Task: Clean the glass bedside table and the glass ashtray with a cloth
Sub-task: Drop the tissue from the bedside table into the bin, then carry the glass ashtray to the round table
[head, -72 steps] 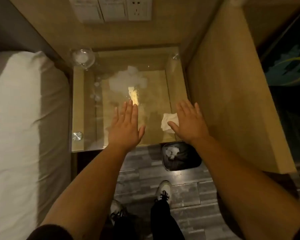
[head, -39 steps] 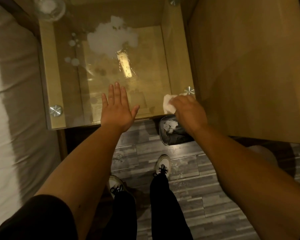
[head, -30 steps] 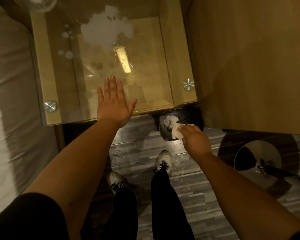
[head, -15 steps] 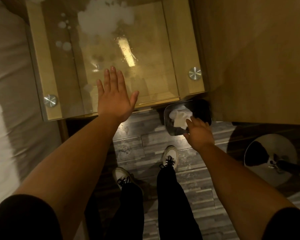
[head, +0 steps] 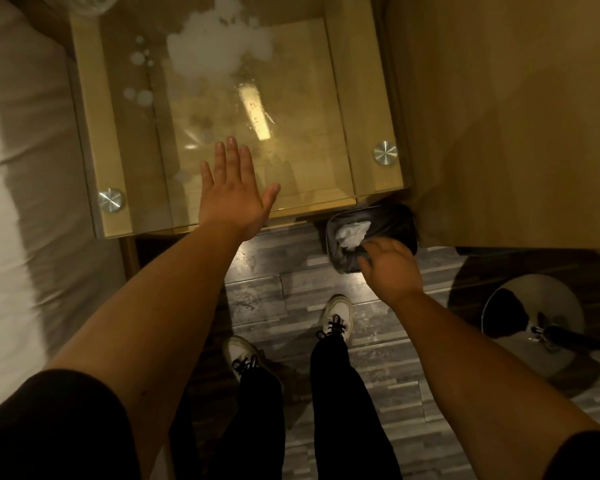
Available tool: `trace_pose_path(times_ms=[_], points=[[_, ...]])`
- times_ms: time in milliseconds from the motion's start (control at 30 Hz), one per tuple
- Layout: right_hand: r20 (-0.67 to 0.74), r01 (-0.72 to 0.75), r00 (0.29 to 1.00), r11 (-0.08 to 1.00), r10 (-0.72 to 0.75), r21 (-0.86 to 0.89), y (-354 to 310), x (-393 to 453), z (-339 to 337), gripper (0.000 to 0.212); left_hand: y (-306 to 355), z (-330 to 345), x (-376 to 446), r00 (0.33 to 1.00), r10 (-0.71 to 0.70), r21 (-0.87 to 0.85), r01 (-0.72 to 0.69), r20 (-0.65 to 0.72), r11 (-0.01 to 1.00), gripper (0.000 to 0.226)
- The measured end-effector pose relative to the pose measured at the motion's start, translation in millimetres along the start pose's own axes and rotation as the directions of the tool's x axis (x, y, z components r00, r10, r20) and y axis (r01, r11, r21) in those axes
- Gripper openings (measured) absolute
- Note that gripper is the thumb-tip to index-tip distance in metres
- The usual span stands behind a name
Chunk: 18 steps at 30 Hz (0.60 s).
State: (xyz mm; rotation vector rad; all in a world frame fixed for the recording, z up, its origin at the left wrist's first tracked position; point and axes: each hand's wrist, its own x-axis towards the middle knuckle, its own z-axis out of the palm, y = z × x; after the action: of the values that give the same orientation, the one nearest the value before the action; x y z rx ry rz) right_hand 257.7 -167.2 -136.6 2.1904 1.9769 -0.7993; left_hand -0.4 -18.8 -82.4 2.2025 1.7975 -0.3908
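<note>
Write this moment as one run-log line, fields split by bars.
left hand: flat on glass table | right hand: open over bin | crumpled cloth: in bin | white patch: uncleaned

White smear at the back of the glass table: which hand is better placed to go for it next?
Probably left. The left hand lies flat on the glass table, fingers pointing toward the white smear. The right hand is down over the bin, holding nothing visible.
</note>
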Motion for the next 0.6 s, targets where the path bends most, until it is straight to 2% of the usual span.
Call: trace_pose_path(times_ms=[100, 300, 600], points=[[-0.098, 0.088, 0.992, 0.995, -0.085, 0.034, -26, 2, -27, 0.031, -3, -14, -4, 0.999, -0.003, 0.038, 0.002, 0.037, 0.999, 0.083], [-0.222, 0.333, 0.916, 0.942, -0.333, -0.041, -108, 20, -94, 0.024, -36, -37, -41, 0.998, -0.051, 0.0, 0.051, -0.034, 0.999, 0.083], [-0.259, 0.31, 0.901, 0.934, -0.348, -0.178, -233, 62, -137, 0.07, -123, -77, -67, 0.979, -0.065, -0.061, 0.054, -0.195, 0.997, 0.08]])
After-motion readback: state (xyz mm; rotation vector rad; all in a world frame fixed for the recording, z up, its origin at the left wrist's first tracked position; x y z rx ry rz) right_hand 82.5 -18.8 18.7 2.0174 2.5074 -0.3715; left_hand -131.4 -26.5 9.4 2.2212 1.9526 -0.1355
